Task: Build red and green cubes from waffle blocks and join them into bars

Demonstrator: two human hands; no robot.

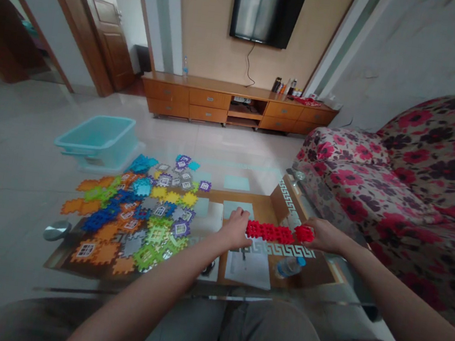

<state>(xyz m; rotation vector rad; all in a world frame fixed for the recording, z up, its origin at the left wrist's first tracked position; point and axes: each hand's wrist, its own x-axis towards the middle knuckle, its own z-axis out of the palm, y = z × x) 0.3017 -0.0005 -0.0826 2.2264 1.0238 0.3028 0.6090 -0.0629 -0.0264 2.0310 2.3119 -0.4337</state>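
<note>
I'm watching a bright red interlocking tile chain (269, 232) while orange, lime, blue, purple, yellow and grey tiles (158, 234) are crowding the table (248, 200) beside it. A pale turquoise bin (96, 141) is glowing nearby, the sofa (433, 164) is blooming with crimson and black flowers, and a white Greek-key border (284, 249) is running along the table's edge.

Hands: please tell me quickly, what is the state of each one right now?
Left hand: closed, holding one end of the red plastic pieces.
Right hand: closed, holding their other end.
</note>
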